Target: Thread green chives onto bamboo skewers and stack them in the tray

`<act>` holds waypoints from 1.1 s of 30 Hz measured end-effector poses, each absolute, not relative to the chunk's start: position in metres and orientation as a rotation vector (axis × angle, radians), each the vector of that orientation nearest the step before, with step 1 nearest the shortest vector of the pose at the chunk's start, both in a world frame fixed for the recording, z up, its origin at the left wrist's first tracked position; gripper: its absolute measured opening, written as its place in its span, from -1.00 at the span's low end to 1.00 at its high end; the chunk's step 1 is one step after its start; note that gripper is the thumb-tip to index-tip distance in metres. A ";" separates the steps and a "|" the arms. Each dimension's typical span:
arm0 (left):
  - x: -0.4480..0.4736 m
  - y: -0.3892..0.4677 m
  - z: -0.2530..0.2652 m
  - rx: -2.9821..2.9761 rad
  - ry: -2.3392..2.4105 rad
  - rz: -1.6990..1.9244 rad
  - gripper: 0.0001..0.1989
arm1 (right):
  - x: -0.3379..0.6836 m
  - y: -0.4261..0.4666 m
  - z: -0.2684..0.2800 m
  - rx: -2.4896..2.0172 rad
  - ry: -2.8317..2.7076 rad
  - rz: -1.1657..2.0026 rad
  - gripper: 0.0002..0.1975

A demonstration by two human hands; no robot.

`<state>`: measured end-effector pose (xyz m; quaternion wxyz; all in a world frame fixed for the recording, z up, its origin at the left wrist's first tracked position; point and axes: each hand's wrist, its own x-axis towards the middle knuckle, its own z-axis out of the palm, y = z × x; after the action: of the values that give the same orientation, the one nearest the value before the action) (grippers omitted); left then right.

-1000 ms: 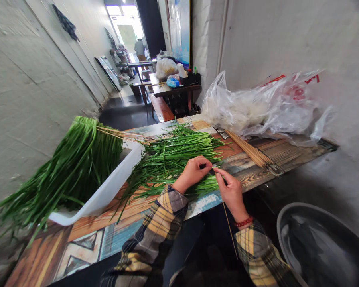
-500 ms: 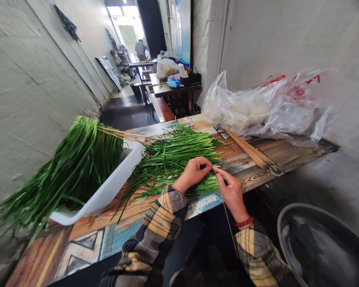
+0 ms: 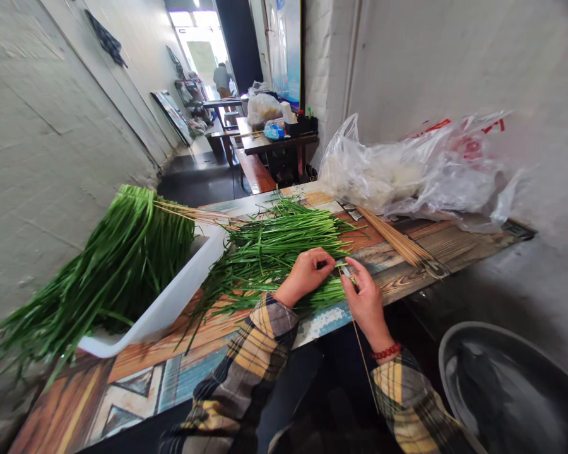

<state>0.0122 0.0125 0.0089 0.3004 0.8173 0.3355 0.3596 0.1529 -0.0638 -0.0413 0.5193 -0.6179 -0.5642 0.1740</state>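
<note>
My left hand (image 3: pixel 307 275) pinches the pale end of a chive stalk (image 3: pixel 341 265) above the table's near edge. Facing it, my right hand (image 3: pixel 367 301) grips a thin wooden skewer (image 3: pixel 362 354), whose long lower part slants down past the wrist. The right thumb and forefinger are slightly apart by the skewer's upper end, close to the stalk. Beneath and beyond both hands lies a loose heap of green chives (image 3: pixel 288 236). To the left, a thick bundle of chives (image 3: pixel 123 252) on several skewers (image 3: pixel 189 212) rests over a white plastic tray (image 3: pixel 170 302).
More skewers (image 3: pixel 392 236) lie bunched on the wood-patterned table (image 3: pixel 137 384) at right. Behind them sit clear plastic bags (image 3: pixel 407 170) against the wall. A grey basin (image 3: pixel 506 391) stands low at right. A person (image 3: pixel 222 79) is far back, beyond other tables.
My right forefinger has lifted away from the stalk and the right fingers have opened slightly. The left hand has hardly moved and keeps its pinch.
</note>
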 end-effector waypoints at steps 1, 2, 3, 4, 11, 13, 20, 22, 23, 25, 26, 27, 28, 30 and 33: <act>0.012 0.013 0.008 2.173 0.903 0.951 -0.88 | 0.153 -0.064 -0.041 -1.483 -1.356 0.423 -0.56; 0.012 0.013 0.008 2.177 0.915 0.947 -0.88 | 0.153 -0.064 -0.041 -1.482 -1.360 0.421 -0.57; 0.012 0.013 0.007 2.180 0.923 0.942 -0.88 | 0.153 -0.064 -0.041 -1.480 -1.362 0.415 -0.59; 0.012 0.013 0.007 2.182 0.932 0.938 -0.88 | 0.153 -0.064 -0.041 -1.479 -1.363 0.410 -0.60; 0.012 0.015 0.004 2.197 0.898 0.897 -0.88 | 0.153 -0.063 -0.043 -1.478 -1.351 0.404 -0.65; 0.012 0.015 0.005 2.204 0.867 0.883 -0.88 | 0.153 -0.063 -0.043 -1.481 -1.349 0.405 -0.66; 0.012 0.014 0.004 2.224 0.809 0.875 -0.87 | 0.152 -0.062 -0.045 -1.465 -1.314 0.430 -0.70; 0.012 0.013 0.004 2.238 0.797 0.867 -0.88 | 0.152 -0.062 -0.044 -1.477 -1.309 0.424 -0.71; 0.012 0.013 0.004 2.244 0.788 0.860 -0.88 | 0.152 -0.062 -0.044 -1.484 -1.306 0.420 -0.71; 0.012 0.011 0.006 2.252 0.766 0.836 -0.88 | 0.152 -0.062 -0.043 -1.488 -1.300 0.416 -0.72; 0.012 0.011 0.006 2.254 0.751 0.820 -0.87 | 0.152 -0.062 -0.043 -1.488 -1.298 0.416 -0.71; 0.012 0.011 0.007 2.255 0.737 0.803 -0.86 | 0.152 -0.062 -0.043 -1.486 -1.295 0.419 -0.71; 0.012 0.011 0.008 2.256 0.727 0.786 -0.86 | 0.152 -0.062 -0.043 -1.486 -1.292 0.425 -0.71; 0.011 0.011 0.008 2.249 0.751 0.759 -0.85 | 0.152 -0.062 -0.045 -1.486 -1.287 0.449 -0.70; 0.010 0.013 0.005 2.230 0.856 0.738 -0.88 | 0.153 -0.060 -0.049 -1.480 -1.268 0.486 -0.67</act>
<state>0.0100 0.0129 0.0050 0.3153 0.8466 0.3248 0.2800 0.1534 -0.0604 -0.0492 0.5365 -0.6217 -0.5328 0.2043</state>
